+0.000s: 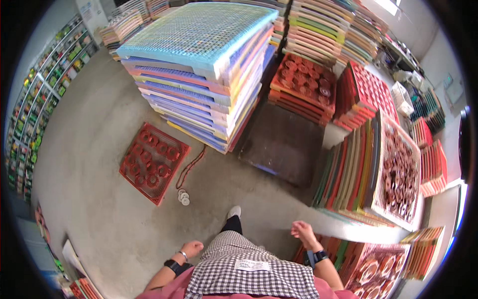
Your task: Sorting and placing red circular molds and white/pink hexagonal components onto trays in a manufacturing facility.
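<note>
My left hand (191,248) hangs beside the checked apron (214,271), fingers curled in and nothing showing in them. On the other side my right hand (302,233) is raised a little, its fingers also loosely closed with nothing visible inside. Neither hand touches anything. Closest to the right hand is a stack of trays at the lower right, topped by a tray of reddish-brown rings (371,271). A red slatted tray (154,163) holding several round red pieces lies on the floor ahead to the left. Beside it lie a reddish cord (191,167) and several small whitish discs (183,197).
Ahead stands a tall stack of mesh trays (199,37) with a light-blue one on top. A dark low platform (281,142) sits right of it, before stacked red trays (303,82). More trays (396,174) line the right side; shelves (47,94) run along the left wall.
</note>
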Available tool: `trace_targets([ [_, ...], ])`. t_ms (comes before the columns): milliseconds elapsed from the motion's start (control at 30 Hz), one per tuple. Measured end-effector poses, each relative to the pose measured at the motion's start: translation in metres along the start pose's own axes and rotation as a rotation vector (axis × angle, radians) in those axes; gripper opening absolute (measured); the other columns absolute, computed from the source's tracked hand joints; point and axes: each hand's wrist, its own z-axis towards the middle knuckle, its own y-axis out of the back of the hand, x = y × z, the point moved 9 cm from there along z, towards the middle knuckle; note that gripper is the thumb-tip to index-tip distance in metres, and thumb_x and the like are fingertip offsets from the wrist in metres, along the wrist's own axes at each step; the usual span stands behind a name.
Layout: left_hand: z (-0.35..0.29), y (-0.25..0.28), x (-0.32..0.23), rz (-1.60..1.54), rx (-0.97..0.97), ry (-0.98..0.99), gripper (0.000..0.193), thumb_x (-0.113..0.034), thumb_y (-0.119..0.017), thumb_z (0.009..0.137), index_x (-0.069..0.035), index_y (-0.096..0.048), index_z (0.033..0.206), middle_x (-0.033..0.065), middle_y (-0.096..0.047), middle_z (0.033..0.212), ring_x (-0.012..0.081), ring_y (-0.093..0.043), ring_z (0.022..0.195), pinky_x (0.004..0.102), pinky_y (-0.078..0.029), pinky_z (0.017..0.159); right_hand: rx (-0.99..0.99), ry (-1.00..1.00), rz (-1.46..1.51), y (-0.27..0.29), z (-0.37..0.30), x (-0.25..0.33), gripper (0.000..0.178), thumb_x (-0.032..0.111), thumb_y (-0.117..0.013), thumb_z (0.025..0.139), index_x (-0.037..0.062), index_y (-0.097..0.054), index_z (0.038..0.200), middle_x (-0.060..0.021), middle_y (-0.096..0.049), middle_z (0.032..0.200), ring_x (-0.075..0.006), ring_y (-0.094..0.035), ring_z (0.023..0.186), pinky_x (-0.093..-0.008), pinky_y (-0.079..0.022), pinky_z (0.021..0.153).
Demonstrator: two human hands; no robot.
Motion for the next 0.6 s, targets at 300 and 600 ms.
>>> trace_targets([
  [300, 0.07, 0.176, -0.156, -0.435, -0.338, -0.2, 0.022, -0.02, -0.053, 0.086, -0.002, -0.058, 0.098, 0.0005, -0.06, 0.077, 0.0094, -0.055, 0.07, 0.025, -0.047, 0.066, 0.033, -0.107, -0.027, -0.02, 0.032, 0.05, 0.021, 0.022, -0.05, 0.09, 0.0058, -0.054, 0.103, -0.0042, -0.06, 0.081, -0.0121, -0.059, 0.07, -0.0222, -0.047, 0.059],
  [600, -0.011, 0.107, -0.056, -0.198, -0.39, 0.051, 0.024, -0.028, -0.056, 0.083, -0.008, -0.062, 0.094, 0.0092, -0.065, 0.085, 0.0208, -0.062, 0.078, 0.0326, -0.048, 0.071, 0.286, -0.325, -0.224, -0.013, 0.135, 0.017, 0.018, 0.02, -0.05, 0.09, 0.0051, -0.051, 0.1, -0.0085, -0.06, 0.081, -0.0204, -0.061, 0.068, -0.0271, -0.048, 0.051],
])
